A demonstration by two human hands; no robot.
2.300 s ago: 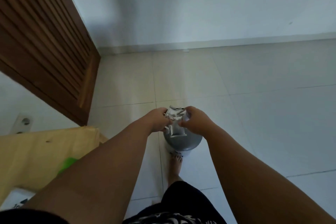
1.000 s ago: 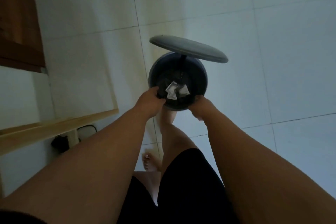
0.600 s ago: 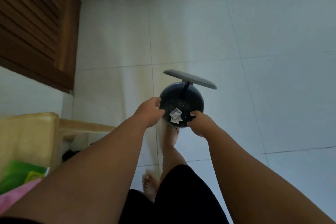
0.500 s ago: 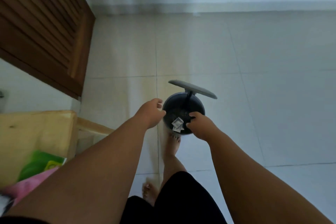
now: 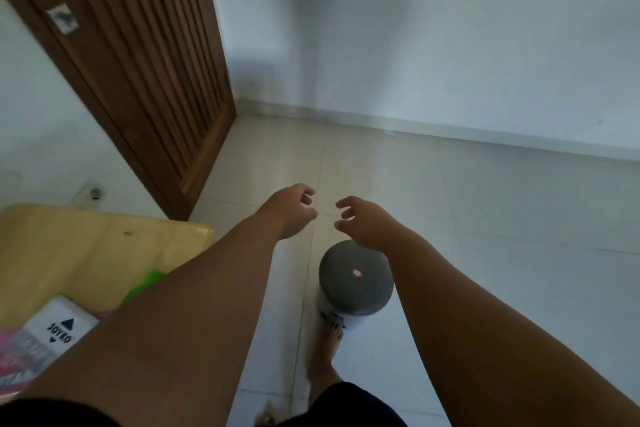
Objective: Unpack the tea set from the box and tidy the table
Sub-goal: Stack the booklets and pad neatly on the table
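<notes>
A small grey pedal bin (image 5: 356, 279) stands on the tiled floor below my hands, its round lid down, with a small red mark on top. The crumpled wrappers inside it are hidden under the lid. My left hand (image 5: 290, 210) hovers above and to the left of the bin, fingers loosely curled and holding nothing. My right hand (image 5: 363, 220) hangs just above the bin's far rim, fingers spread and empty. My foot (image 5: 329, 340) rests at the bin's base by the pedal.
A light wooden table (image 5: 86, 246) fills the lower left, with a white box marked JOYKO (image 5: 60, 328), a green item (image 5: 145, 282) and pink packaging on it. A brown slatted door (image 5: 138, 55) stands at the left. A white wall runs behind.
The bin lid has dropped shut over the wrappers. Both hands have lifted off the bin's rim and now hover empty above it. The view has tilted up toward the wall.
</notes>
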